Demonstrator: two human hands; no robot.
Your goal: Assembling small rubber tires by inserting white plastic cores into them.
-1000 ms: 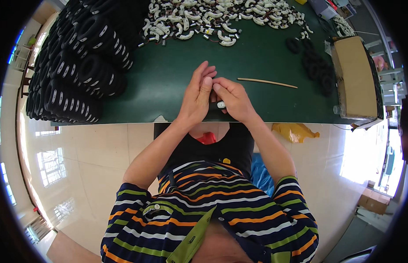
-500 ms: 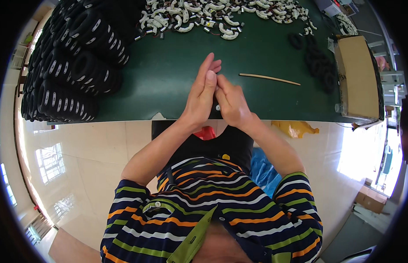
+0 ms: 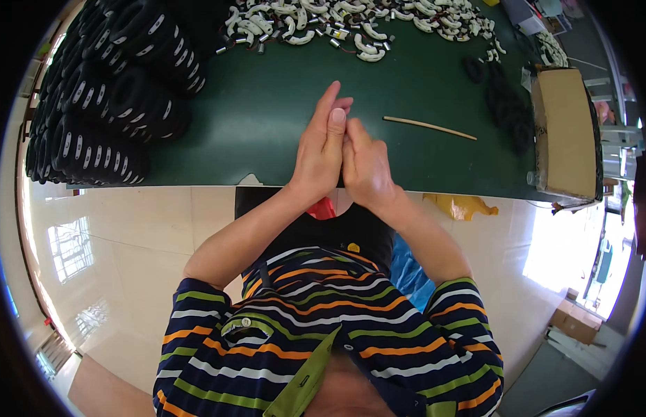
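Observation:
Over the front part of the green table, my left hand (image 3: 317, 151) and my right hand (image 3: 369, 164) are pressed together palm to palm. The left fingers are straight and point toward the far side, its thumb lying along the top. My right fingers are bent in against the left palm. Whatever is between the palms is hidden; only a dark gap shows below them. A thin wooden stick (image 3: 430, 127) lies on the table (image 3: 260, 104) to the right of my hands, touched by neither.
Black ring-shaped pieces with white labels (image 3: 101, 153) are stacked high at the left. White curved parts with small metal cylinders (image 3: 368, 52) lie heaped along the far side. More black rings (image 3: 507, 104) lie at the right, beside a cardboard box (image 3: 565, 132).
My hands stay pressed together; the right one has turned slightly more upright. A small dark piece with a white spot, seen below the palms before, is now out of sight. The view has shifted slightly.

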